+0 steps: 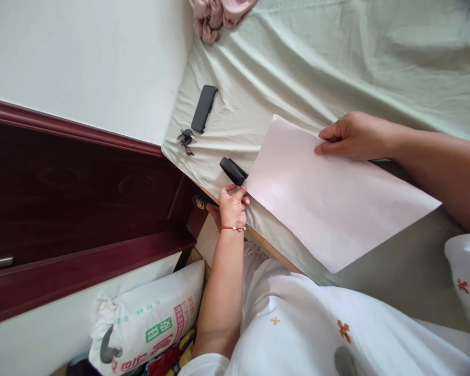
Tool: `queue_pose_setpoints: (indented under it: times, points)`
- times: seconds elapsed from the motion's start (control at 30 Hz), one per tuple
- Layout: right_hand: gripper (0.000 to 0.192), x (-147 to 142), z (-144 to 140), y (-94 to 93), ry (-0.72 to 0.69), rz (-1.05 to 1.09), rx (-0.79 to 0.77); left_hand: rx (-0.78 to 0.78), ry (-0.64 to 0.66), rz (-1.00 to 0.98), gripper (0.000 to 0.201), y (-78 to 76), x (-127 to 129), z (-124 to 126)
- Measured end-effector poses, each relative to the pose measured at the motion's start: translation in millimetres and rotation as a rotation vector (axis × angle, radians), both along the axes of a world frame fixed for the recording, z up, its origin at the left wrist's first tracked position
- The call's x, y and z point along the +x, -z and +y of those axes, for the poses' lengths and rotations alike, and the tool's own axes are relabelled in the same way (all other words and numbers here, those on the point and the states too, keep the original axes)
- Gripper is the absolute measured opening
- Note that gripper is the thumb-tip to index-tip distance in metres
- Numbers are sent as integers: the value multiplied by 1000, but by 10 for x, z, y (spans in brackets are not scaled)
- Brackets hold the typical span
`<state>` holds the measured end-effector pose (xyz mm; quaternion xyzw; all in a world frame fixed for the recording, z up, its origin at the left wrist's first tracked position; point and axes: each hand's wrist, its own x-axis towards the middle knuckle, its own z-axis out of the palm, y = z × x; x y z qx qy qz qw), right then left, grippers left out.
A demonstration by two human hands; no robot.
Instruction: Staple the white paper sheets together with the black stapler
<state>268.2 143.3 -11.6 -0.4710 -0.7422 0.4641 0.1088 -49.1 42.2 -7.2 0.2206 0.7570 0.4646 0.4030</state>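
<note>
The left hand [233, 204] holds a black stapler [233, 171] at the near edge of the bed [337, 57], and its fingers are closed around the stapler's back end. The stapler's mouth sits right at the corner of a pink sheet of paper [329, 198]. The paper lies flat on the green bedsheet, with one corner poking out past the bed's near edge. The right hand [354, 137] rests flat on the far edge of the paper and presses it down; its fingers are together and wrap around nothing. It looks like the paper is lined up and the stapler is in place, but I cannot see a staple in the corner. A black remote [204, 108] and some keys [185, 139] lie near the bed's left edge, well apart from the paper.
</note>
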Motion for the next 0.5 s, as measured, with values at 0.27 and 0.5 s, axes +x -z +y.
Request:
queue_pose_setpoints:
  times: [0.27, 0.5]
  points:
    - [39, -1, 33, 54, 20, -16, 42, 226, 18, 528, 26, 167, -135, -88]
    - [39, 9, 21, 28, 8, -6, 38, 446, 415, 1020, 31, 89, -144, -167]
